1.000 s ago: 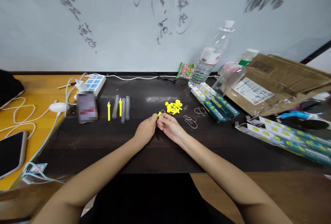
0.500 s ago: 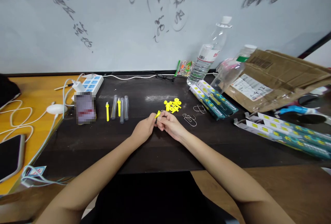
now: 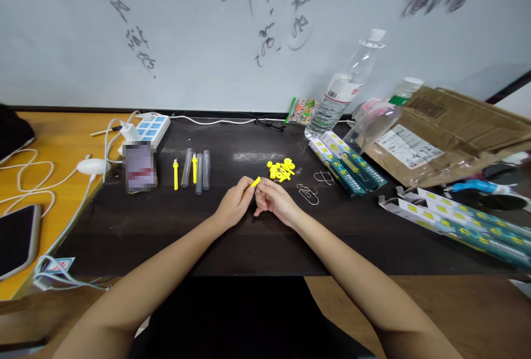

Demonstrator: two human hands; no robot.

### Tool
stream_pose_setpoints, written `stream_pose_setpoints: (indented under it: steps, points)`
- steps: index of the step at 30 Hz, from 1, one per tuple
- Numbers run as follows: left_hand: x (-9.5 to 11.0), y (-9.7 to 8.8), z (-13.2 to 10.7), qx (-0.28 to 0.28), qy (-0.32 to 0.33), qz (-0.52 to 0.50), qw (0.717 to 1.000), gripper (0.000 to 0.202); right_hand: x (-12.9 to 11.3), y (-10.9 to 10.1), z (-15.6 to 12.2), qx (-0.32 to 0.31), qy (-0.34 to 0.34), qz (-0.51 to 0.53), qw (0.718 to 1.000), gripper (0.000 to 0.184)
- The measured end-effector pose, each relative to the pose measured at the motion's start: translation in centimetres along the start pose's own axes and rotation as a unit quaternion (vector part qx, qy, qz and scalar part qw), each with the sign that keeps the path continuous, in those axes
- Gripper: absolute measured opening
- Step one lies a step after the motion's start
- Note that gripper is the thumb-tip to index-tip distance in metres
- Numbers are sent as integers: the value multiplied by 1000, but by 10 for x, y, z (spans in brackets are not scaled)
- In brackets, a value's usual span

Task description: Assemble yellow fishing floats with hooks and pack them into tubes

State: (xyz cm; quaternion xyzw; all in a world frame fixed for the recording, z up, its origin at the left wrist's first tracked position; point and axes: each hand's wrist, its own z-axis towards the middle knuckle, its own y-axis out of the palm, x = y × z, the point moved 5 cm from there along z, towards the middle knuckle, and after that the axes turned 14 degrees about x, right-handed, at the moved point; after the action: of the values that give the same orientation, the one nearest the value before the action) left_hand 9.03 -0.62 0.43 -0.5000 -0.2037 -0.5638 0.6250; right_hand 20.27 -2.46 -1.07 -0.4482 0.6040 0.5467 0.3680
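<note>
My left hand (image 3: 233, 205) is closed on a small yellow plastic piece (image 3: 256, 181), whose end sticks up past the thumb and fingers. Fingertips of my right hand (image 3: 277, 202) pinch a thin bent metal wire (image 3: 265, 181) right beside that piece; whether the two are joined I cannot tell. Just beyond the hands lies a pile of small yellow plastic parts (image 3: 282, 170). To its right are bent metal wires (image 3: 307, 194), shaped like large paper clips. On the left, clear plastic tubes (image 3: 199, 173) lie close to yellow rods (image 3: 176, 175) with pale tips.
Green-and-white printed boxes (image 3: 348, 162) lie at right, with more boxes (image 3: 460, 223) nearer the edge. Behind them stand a water bottle (image 3: 338, 93) and a brown parcel (image 3: 448, 126). A power strip (image 3: 153, 128), cables and a phone (image 3: 19, 240) occupy the left. A whiteboard (image 3: 186, 32) closes the back.
The yellow piece has turned in my left hand and shows more of its length. My right fingers have shifted beside it. The whole view has moved slightly.
</note>
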Motion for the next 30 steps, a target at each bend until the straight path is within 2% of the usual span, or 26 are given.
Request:
stream_pose_setpoints:
  steps: [5,12,14,18,21,23,26,30]
  points:
    - [-1,4,1,-29,-17,-40,999,29,-1,-5,5,16,-77,-67,995,30]
    - [-1,1,2,-58,-24,14,998,27,-14,-24,9,38,-113,-122,985,24]
    - [-1,0,1,-67,-40,-15,997,29,-16,-26,8,15,-101,-140,985,22]
    - [-8,2,-1,-74,-105,-114,985,29,-13,-23,4,-38,-29,-115,992,20]
    - [-15,9,-2,-105,-158,-186,964,28,-11,-19,0,-53,8,-82,995,19]
    - [-15,12,-2,-119,-166,-222,953,25,-11,-18,-1,-50,19,-72,996,17]
    - [-10,11,0,-107,-145,-215,960,23,-12,-19,-1,-46,24,-67,996,15]
    - [-5,7,-2,-101,-128,-130,978,21,-13,-18,-1,-42,17,-76,996,18]
